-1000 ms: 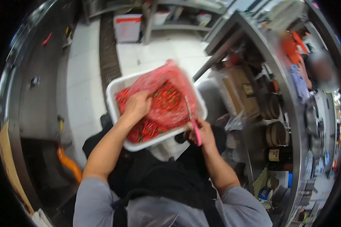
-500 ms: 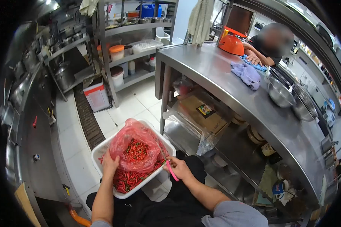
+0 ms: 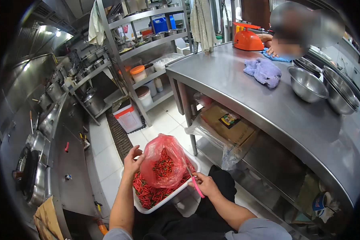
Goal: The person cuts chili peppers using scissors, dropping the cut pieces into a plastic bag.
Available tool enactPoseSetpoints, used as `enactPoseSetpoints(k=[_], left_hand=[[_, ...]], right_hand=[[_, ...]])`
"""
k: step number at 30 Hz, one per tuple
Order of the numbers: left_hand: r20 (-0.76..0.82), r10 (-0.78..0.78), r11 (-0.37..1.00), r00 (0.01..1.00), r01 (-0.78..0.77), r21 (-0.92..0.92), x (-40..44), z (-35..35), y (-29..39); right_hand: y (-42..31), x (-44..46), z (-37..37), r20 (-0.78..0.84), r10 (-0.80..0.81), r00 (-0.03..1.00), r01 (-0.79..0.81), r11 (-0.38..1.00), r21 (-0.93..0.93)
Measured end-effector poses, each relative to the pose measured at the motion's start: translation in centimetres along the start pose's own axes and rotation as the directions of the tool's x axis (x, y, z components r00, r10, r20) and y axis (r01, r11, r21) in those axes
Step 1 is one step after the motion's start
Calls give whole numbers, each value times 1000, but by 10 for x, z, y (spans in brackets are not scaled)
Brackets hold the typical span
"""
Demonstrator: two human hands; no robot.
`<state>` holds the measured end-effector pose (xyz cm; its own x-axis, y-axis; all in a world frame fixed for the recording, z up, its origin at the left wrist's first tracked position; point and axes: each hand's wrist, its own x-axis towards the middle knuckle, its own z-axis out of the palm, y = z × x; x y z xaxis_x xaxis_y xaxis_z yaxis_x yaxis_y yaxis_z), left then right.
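Observation:
A white plastic basket (image 3: pixel 167 201) full of red chilies (image 3: pixel 148 192) rests in front of my lap. On the chilies sits a translucent red plastic bag (image 3: pixel 156 148), its mouth open, with more small red chilies (image 3: pixel 163 165) inside. My left hand (image 3: pixel 133 161) is just left of the bag, fingers apart and curled, with nothing visible in it. Over the basket's right rim, my right hand (image 3: pixel 206 186) grips scissors (image 3: pixel 198 189) by their pink handles. Their blades point up along the bag's right side.
To the right is a steel counter (image 3: pixel 228 68) with an orange scale (image 3: pixel 246 39), a purple cloth (image 3: pixel 263 72) and metal bowls (image 3: pixel 308 86). Another person's hand (image 3: pixel 271 50) rests near a blue cloth. A white bin (image 3: pixel 128 117) stands ahead, by the shelving (image 3: pixel 148 20).
My left hand has let go of the bag's left edge and lifted clear of it. My right hand still holds the scissors. The camera view has shifted, moving the scene rightward.

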<state>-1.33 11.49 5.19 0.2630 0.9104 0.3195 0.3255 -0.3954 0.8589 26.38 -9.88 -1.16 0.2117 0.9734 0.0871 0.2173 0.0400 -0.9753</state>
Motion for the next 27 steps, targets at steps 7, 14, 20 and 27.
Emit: enactPoseSetpoints(k=[7, 14, 20, 27], left_hand=[[-286, -553, 694, 782, 623, 361, -54, -51, -99], [36, -307, 682, 951, 193, 706, -87, -26, -116], [133, -357, 611, 925, 124, 782, -77, -15, -173], [173, -514, 577, 840, 189, 795, -87, -25, -108]], right_hand=[[24, -5, -5, -14, -33, 999, 34, 991, 129], [27, -4, -2, 5, 4, 1000, -4, 998, 59], [19, -5, 0, 17, 34, 999, -36, 985, 166], [6, -4, -2, 42, 71, 997, -77, 982, 170]])
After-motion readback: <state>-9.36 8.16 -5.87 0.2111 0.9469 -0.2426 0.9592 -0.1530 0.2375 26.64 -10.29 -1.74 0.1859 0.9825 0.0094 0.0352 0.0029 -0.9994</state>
